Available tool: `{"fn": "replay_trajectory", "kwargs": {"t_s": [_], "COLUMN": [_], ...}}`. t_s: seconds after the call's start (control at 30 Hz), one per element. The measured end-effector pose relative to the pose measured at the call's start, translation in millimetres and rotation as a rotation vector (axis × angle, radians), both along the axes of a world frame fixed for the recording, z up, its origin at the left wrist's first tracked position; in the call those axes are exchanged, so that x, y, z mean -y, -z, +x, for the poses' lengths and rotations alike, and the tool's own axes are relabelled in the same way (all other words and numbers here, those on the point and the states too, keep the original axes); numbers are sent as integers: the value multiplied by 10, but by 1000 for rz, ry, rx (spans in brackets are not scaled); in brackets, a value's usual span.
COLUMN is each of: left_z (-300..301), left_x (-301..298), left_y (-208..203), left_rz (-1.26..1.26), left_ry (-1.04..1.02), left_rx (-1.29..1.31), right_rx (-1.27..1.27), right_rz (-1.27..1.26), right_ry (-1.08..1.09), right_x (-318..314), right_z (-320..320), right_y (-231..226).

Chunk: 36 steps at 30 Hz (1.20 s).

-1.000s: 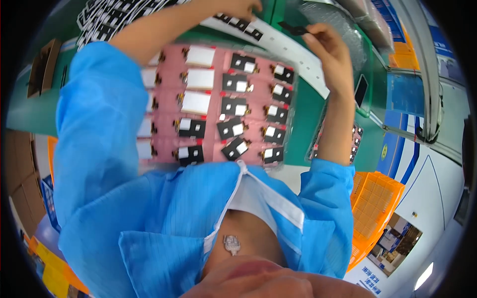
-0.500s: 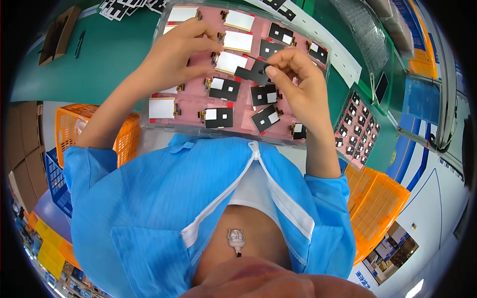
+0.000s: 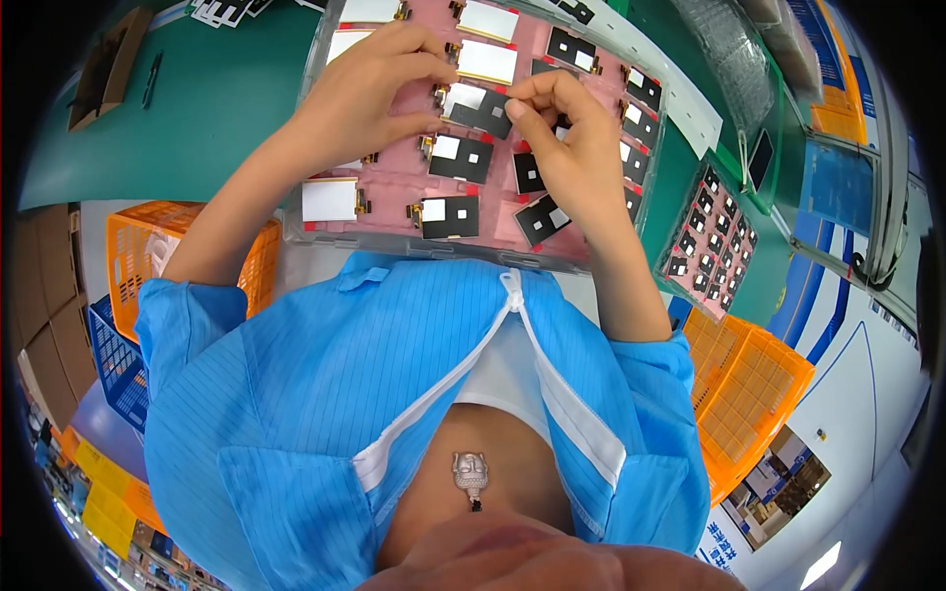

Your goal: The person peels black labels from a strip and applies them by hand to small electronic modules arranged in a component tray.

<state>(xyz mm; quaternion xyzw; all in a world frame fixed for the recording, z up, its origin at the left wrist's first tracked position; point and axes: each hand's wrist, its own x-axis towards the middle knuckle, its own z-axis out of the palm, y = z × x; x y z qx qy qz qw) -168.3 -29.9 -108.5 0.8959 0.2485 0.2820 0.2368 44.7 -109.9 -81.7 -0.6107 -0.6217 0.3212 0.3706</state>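
Over the near edge of the green desk (image 3: 197, 108), in a clear tray (image 3: 414, 241) lined with pink foam: rows of small flat display panels, some face up and pale, some face down and black with a white label.

Held between both hands above the middle of the tray: one small panel (image 3: 480, 108), black backed with a pale patch at its left end, tilted slightly. Left hand (image 3: 370, 94) curled, fingertips (image 3: 439, 67) narrowed to a pinch at the panel's left end, near the little brown flex tail. Right hand (image 3: 572, 138) likewise closed in a pinch, thumb and forefinger (image 3: 520, 97) on the right edge of the same panel. Neither hand open wide.

Judged from its look: very light, thin, stiff yet brittle, likely glass under the black backing. Probably smooth and a little slippery on the faces, so best taken by the long edges or corners, never by flat pressure on the middle. Flex tail at the end looks soft and easily creased or torn; better left free, not used as a handle. Bare fingertips likely to leave marks on the pale face.

Further right, near the far right corner of the desk: a second tray (image 3: 705, 236) of much smaller black parts. Below the desk edge: orange crates (image 3: 749, 384) on either side.
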Motion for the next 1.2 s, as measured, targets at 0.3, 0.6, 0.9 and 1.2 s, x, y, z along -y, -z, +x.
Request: {"fn": "replay_trajectory", "kwargs": {"t_s": [0.3,0.6,0.9,1.2], "left_z": [2,-34,-18,-25], "left_x": [-1,-8,-8,-11], "left_y": [12,23,-81,-70], "left_rz": [-25,-84,-128,-108], "left_ry": [0,23,53,51], "left_rx": [16,-40,-7,-28], "right_rx": [16,-1,-33,-42], "right_rz": [-22,-7,-26,-38], "right_ry": [-2,-22,-25,-21], "right_x": [-28,-55,-64,-66], "right_z": [-8,-3,-13,-24], "right_y": [23,57,36,28]}}
